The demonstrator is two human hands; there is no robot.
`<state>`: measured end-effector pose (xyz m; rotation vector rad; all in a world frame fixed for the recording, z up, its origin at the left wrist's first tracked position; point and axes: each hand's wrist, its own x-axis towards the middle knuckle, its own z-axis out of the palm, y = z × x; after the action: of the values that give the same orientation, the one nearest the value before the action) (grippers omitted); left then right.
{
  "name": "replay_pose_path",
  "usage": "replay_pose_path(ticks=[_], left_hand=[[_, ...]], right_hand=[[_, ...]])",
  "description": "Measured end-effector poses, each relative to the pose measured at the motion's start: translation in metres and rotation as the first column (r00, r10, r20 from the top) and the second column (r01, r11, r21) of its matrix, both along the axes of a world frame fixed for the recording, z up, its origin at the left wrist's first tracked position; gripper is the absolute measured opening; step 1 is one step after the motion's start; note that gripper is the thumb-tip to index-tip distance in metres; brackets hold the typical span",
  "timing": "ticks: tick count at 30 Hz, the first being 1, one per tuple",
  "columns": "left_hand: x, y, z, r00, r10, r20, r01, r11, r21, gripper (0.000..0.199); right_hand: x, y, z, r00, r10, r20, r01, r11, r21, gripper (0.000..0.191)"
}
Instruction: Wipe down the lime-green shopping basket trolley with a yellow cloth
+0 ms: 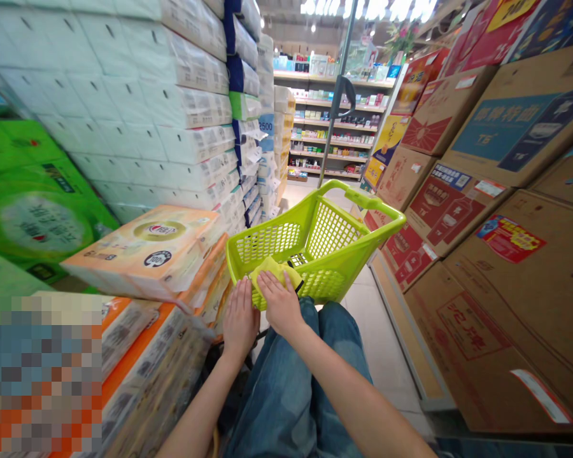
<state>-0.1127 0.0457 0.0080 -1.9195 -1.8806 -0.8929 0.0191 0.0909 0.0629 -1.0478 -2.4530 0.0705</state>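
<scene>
A lime-green plastic shopping basket (pixel 334 283) with a long looped handle sits tilted in front of my knees. My left hand (pixel 241 312) rests on the basket's near left rim, its fingers laid over the edge. Just to its right, my right hand (pixel 277 299) presses a yellow cloth (pixel 291 277) with a dark edge against the same rim, fingers stretched over it. The cloth's underside and the rim beneath it are hidden. Through the basket's lattice walls parts of the floor show.
Orange tissue packs (pixel 157 242) are stacked close on the left, below tall white tissue stacks (pixel 138 102). Cardboard cartons (pixel 501 305) line the right side. Ahead are a glass door's dark handle (pixel 347 95) and shelves of small goods (pixel 334 121).
</scene>
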Motion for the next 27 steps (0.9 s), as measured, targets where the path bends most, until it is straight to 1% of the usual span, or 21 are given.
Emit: replay_pose_path(ticks=[2, 6, 8, 9, 11, 13, 15, 17, 19, 20, 21, 23, 25, 27], left_hand=[[0.000, 0.000, 0.001, 1.000, 0.006, 0.002, -0.006, 1.000, 0.006, 0.074], [0.002, 0.000, 0.002, 1.000, -0.006, 0.022, 0.006, 1.000, 0.015, 0.075], [0.004, 0.000, 0.003, 0.999, -0.008, 0.041, 0.007, 1.000, 0.015, 0.076], [0.006, 0.000, 0.004, 0.999, -0.004, 0.051, 0.003, 1.000, 0.013, 0.076], [0.011, -0.001, 0.005, 0.997, 0.009, 0.072, -0.010, 1.000, 0.012, 0.075], [0.014, -0.001, 0.005, 0.996, 0.017, 0.086, -0.018, 1.000, 0.010, 0.074], [0.015, -0.002, 0.004, 0.996, 0.012, 0.089, -0.013, 1.000, 0.006, 0.074], [0.013, -0.002, 0.002, 0.997, -0.002, 0.080, 0.002, 1.000, 0.000, 0.072], [0.009, -0.002, 0.000, 0.998, -0.008, 0.061, 0.009, 1.000, -0.003, 0.069], [0.007, -0.002, -0.001, 0.999, -0.007, 0.053, 0.008, 1.000, -0.005, 0.068], [0.005, -0.002, -0.001, 0.999, -0.006, 0.048, 0.007, 1.000, -0.008, 0.067], [0.003, -0.002, 0.000, 0.999, -0.009, 0.046, 0.009, 1.000, -0.009, 0.069], [0.004, -0.003, 0.003, 0.999, -0.012, 0.052, 0.013, 1.000, -0.006, 0.071], [0.006, -0.003, 0.005, 0.998, -0.012, 0.057, 0.012, 1.000, 0.002, 0.072]], right_hand=[[0.021, 0.009, 0.003, 0.999, -0.031, 0.011, 0.030, 0.999, 0.015, 0.057], [0.068, 0.028, 0.012, 0.984, -0.179, 0.004, 0.179, 0.984, 0.020, 0.064], [0.082, 0.034, 0.016, 0.971, -0.239, -0.012, 0.239, 0.971, 0.004, 0.066], [0.084, 0.036, 0.017, 0.963, -0.268, -0.027, 0.267, 0.964, -0.009, 0.066], [0.076, 0.033, 0.016, 0.945, -0.321, -0.065, 0.319, 0.947, -0.041, 0.065], [0.054, 0.025, 0.011, 0.934, -0.345, -0.096, 0.340, 0.938, -0.067, 0.063], [0.023, 0.011, 0.005, 0.949, -0.296, -0.107, 0.288, 0.954, -0.080, 0.059], [-0.007, -0.004, 0.000, 0.972, -0.206, -0.113, 0.198, 0.977, -0.080, 0.055], [-0.027, -0.015, -0.003, 0.983, -0.138, -0.124, 0.130, 0.989, -0.072, 0.052], [-0.031, -0.018, -0.004, 0.985, -0.115, -0.127, 0.108, 0.992, -0.066, 0.052], [-0.032, -0.019, -0.004, 0.988, -0.096, -0.125, 0.089, 0.994, -0.058, 0.052], [-0.022, -0.015, -0.003, 0.994, -0.046, -0.100, 0.042, 0.998, -0.041, 0.053], [-0.003, -0.007, 0.000, 0.998, -0.009, -0.064, 0.008, 1.000, -0.023, 0.054], [0.023, 0.003, 0.004, 0.999, -0.035, -0.039, 0.035, 0.999, -0.013, 0.056]])
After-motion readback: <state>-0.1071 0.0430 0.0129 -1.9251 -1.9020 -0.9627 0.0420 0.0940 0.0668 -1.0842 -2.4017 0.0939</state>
